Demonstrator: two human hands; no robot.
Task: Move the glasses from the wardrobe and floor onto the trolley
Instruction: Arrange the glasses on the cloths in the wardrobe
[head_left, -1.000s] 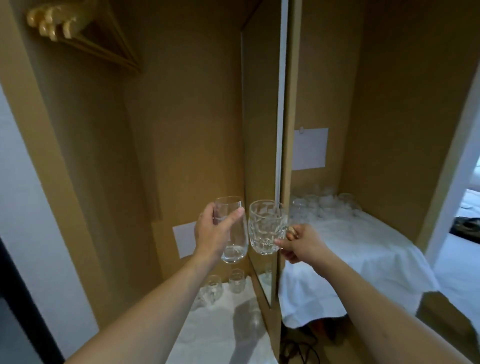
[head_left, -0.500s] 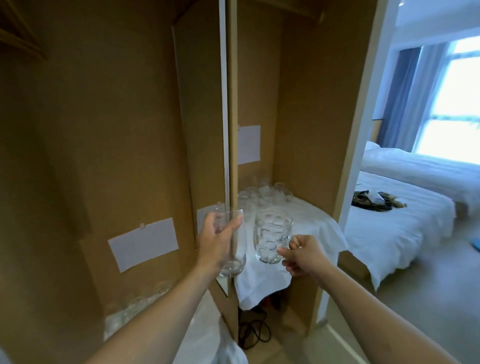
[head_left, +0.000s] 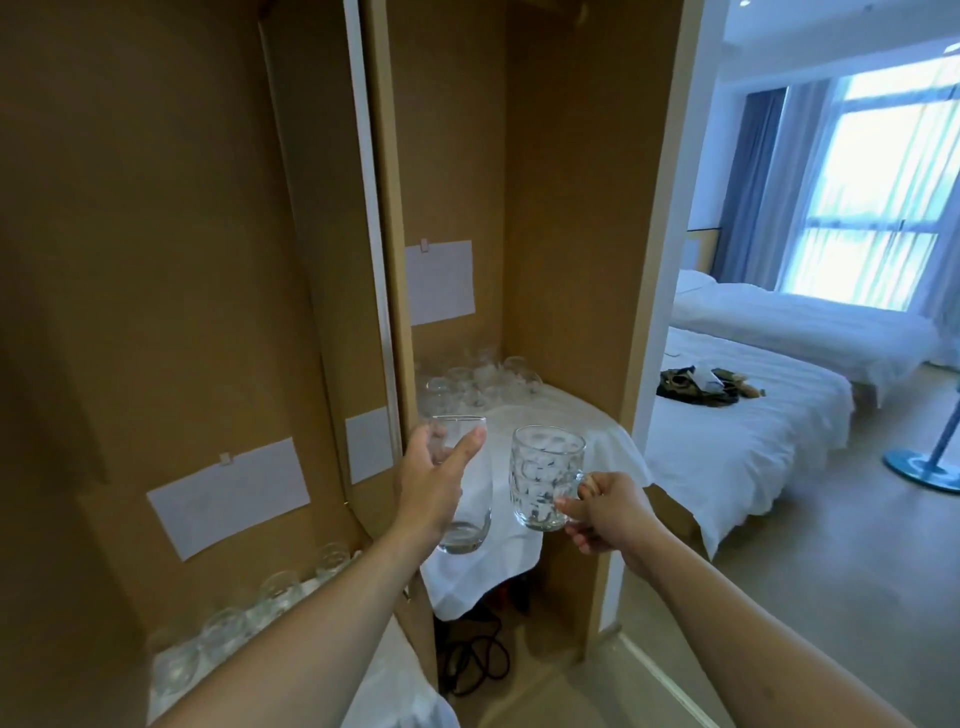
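Observation:
My left hand (head_left: 431, 483) grips a smooth clear tumbler (head_left: 467, 525) upright, fingers wrapped round its side. My right hand (head_left: 605, 512) holds a dimpled glass mug (head_left: 543, 475) by its handle, just right of the tumbler. Both are raised in front of the open wardrobe (head_left: 566, 218). Several more glasses (head_left: 478, 379) stand at the back of the right compartment on a white cloth (head_left: 561, 415). A row of glasses (head_left: 249, 618) sits low in the left compartment. No trolley is in view.
A vertical wooden divider (head_left: 384, 260) separates the two compartments. Black cables (head_left: 472, 660) lie on the floor under the cloth. To the right, two white beds (head_left: 753, 415) and a blue stand base (head_left: 919, 467) occupy the room by a bright window.
The view has swung right, away from the left compartment towards the room with the beds. Both hands keep their glasses and have drifted slightly apart.

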